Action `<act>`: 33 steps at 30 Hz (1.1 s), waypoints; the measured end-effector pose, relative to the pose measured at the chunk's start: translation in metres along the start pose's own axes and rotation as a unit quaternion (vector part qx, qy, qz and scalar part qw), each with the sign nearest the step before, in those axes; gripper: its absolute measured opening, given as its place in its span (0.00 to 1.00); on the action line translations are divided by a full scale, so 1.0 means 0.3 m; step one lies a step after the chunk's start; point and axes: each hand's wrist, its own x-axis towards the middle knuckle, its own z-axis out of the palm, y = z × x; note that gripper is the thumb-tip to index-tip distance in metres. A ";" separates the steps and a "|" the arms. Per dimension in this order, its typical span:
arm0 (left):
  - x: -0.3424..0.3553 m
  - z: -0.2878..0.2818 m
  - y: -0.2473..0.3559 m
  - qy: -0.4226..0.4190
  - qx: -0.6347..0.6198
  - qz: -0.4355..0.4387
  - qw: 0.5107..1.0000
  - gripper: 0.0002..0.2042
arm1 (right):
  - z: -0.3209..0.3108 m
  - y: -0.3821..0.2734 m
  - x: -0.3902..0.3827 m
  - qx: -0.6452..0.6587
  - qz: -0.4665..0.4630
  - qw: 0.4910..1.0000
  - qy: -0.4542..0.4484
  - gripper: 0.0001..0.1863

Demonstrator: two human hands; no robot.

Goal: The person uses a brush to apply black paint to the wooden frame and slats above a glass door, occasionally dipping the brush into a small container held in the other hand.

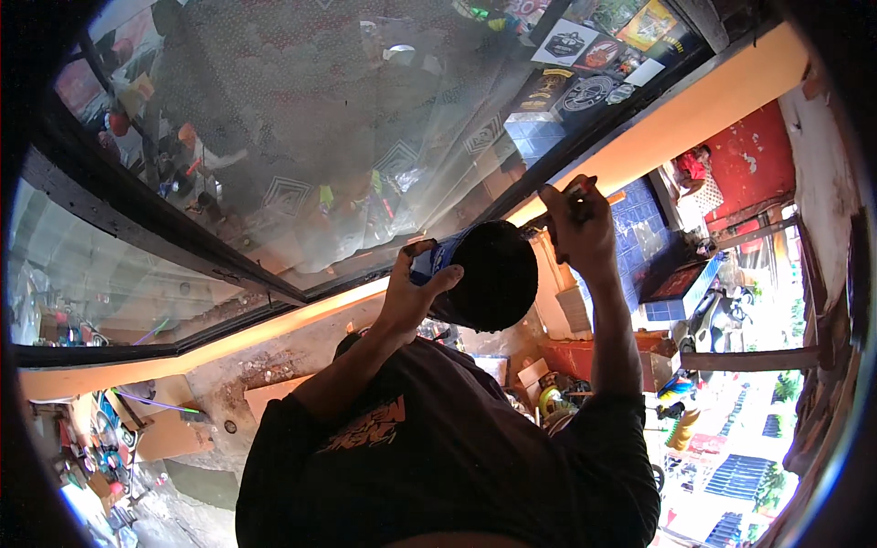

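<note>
My left hand grips a can by its side, thumb near the rim and fingers around the blue outer wall. The can's dark mouth is turned toward me; how full it is cannot be made out. Just right of the can, my raised right hand is closed around what looks like a paintbrush. An orange end sticks out past the fingers, and its dark tip is close to the can's rim. Dark smears mark the fingers. Beyond both hands runs the black window frame.
Large glass panes fill the upper left, with stickers at the upper right. An orange wall ledge borders the frame. Clutter lies on the floor at lower left. A red chest-like box and a motorcycle stand at right.
</note>
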 end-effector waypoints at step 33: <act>0.058 -0.028 0.010 -0.029 0.000 -0.140 0.990 0.31 | -0.230 0.172 -0.033 0.137 -0.122 0.977 -0.109 0.03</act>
